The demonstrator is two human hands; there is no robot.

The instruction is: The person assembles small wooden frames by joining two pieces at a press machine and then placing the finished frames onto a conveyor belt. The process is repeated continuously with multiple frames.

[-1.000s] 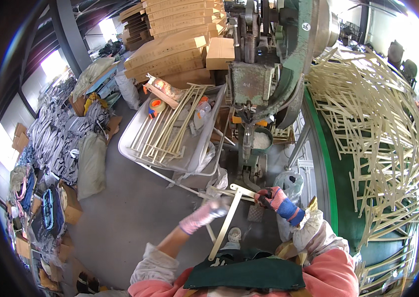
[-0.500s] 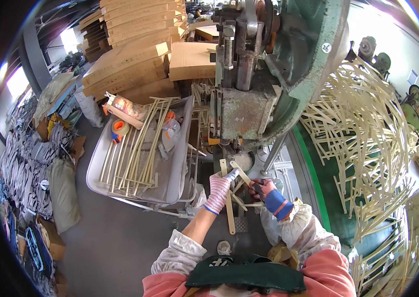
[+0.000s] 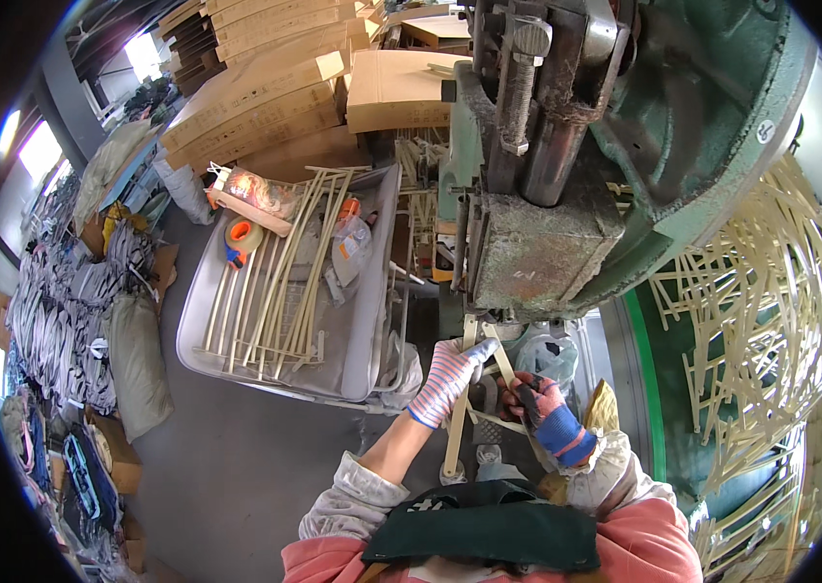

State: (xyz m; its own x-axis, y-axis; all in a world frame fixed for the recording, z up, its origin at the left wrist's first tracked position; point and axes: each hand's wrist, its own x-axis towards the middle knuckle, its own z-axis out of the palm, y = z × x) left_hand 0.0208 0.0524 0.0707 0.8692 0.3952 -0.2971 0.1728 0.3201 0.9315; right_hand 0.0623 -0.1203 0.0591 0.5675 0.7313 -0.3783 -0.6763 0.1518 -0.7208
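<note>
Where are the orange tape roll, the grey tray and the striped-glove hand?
orange tape roll (image 3: 243, 236), head view, its top ring.
grey tray (image 3: 357, 335), head view, bare floor.
left hand (image 3: 447, 377), head view, glove back.

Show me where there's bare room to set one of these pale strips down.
Free: the near right end of the grey tray, beside the strips lying in it, and the grey floor between tray and bundles. Crowded: the tray's far end with the tape roll and bags, and under the green press, where both hands work.

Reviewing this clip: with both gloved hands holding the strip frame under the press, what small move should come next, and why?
Probably nudge the pale strip frame slightly further up under the press head: the left hand and right hand already grip it just below.
</note>
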